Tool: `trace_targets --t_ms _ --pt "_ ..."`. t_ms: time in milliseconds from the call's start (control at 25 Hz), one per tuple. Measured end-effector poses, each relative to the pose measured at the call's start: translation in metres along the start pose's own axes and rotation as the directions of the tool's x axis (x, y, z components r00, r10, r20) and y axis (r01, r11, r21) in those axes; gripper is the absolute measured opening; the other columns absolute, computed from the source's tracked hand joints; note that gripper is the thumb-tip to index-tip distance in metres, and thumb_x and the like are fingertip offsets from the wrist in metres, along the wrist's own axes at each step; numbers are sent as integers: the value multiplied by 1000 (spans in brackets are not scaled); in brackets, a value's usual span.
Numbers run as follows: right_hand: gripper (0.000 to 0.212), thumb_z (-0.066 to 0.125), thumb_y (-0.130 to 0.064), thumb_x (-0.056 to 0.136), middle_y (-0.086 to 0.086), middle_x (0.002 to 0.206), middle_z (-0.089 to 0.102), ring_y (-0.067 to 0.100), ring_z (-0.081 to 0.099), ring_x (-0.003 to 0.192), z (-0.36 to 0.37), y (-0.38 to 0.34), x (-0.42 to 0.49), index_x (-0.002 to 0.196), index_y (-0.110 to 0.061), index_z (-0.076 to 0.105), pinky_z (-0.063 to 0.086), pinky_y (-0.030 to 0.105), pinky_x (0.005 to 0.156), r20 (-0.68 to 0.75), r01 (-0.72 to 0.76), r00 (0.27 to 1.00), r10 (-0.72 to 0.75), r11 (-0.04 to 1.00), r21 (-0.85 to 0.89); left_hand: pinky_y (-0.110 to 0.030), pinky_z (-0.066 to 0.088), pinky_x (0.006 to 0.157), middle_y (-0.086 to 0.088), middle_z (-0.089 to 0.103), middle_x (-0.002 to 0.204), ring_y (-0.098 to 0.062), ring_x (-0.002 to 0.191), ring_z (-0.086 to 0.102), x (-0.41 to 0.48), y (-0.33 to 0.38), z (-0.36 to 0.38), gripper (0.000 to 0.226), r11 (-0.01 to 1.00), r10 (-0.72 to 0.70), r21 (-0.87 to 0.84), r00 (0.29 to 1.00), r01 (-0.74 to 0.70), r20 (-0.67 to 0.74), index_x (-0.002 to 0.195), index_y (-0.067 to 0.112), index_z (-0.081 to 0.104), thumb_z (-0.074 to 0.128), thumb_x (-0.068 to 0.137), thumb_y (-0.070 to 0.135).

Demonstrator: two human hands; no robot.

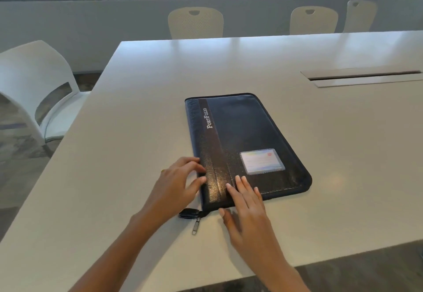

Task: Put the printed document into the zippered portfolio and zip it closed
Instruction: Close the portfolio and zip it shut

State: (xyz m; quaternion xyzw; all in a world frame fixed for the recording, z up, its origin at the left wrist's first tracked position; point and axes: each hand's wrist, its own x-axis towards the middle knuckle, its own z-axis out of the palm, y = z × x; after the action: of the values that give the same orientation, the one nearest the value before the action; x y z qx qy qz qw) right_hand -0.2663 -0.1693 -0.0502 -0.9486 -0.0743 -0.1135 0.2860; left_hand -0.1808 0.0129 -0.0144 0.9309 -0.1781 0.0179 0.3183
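Dark blue leather-look zippered portfolio point(247, 147) lying flat and shut, near-centre of white table point(142, 113). No printed document visible; cannot tell whether inside. Metal zipper pull point(195, 225) at near-left corner, loose on table. Left hand point(176, 181) at left edge, fingers spread, touching cover. Right hand point(246, 207) flat on near edge, fingers close together. Advised: pin cover, pinch pull, draw along track. Near table edge close; ample bare surface left, right, far.
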Motion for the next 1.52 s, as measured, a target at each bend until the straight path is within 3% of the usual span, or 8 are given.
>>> trace_targets --t_ms 120,320,480,640,800,1160,1400,1520 --pt "45 54 -45 89 2 154 29 11 17 143 13 -19 -15 124 -19 51 16 37 116 -40 -17 999 21 994 109 -36 37 102 23 57 121 4 114 49 -42 -9 -16 18 999 30 -45 993 -26 111 96 35 69 64 86 49" --pt "36 51 -62 81 8 156 17 19 7 148 21 -32 -17 83 -25 54 10 42 117 -7 -19 1000 19 1000 18 -30 28 106 27 53 125 6 120 41 -63 -12 -18 23 991 114 55 979 -125 170 104 37 70 62 87 51" --pt "37 53 -60 79 7 155 13 19 4 148 25 -43 -14 81 -23 56 6 44 118 -27 -49 998 49 999 -8 -29 35 98 23 67 100 4 98 53 -65 -9 -14 15 989 140 29 984 -144 115 98 34 75 63 91 36" --pt "20 62 -40 84 5 156 16 18 4 148 27 -46 -12 80 -21 58 6 44 119 -29 -88 996 88 996 7 -28 36 97 22 69 85 4 83 56 -64 -9 -11 11 994 104 -43 992 -101 73 91 32 74 63 91 33" --pt "10 66 -24 85 5 155 26 16 12 147 25 -45 -12 77 -19 62 3 37 118 -49 -96 994 99 994 58 -29 33 100 20 68 83 1 79 57 -63 -7 -8 10 995 100 14 994 -101 40 88 32 71 62 92 33" --pt "26 67 -19 85 3 148 42 17 17 146 9 -21 -9 68 -25 49 10 32 116 -113 -101 988 109 992 72 -38 36 99 17 69 84 -9 80 62 -67 -5 -5 6 981 87 174 996 -81 -29 85 29 70 68 88 24" --pt "26 69 -12 83 6 148 44 18 18 147 -31 33 -5 63 -16 52 20 34 117 -193 -237 950 244 970 61 -40 41 92 19 67 79 -8 72 60 -70 -12 -15 10 978 38 209 998 -28 -46 83 29 70 74 83 20" --pt "19 70 -9 81 8 145 47 19 24 144 -55 69 -7 66 -14 58 18 22 110 -268 -319 911 314 947 29 -41 40 93 20 67 80 -7 74 61 -70 -12 -20 12 970 25 243 999 -16 -34 83 30 70 74 83 19"
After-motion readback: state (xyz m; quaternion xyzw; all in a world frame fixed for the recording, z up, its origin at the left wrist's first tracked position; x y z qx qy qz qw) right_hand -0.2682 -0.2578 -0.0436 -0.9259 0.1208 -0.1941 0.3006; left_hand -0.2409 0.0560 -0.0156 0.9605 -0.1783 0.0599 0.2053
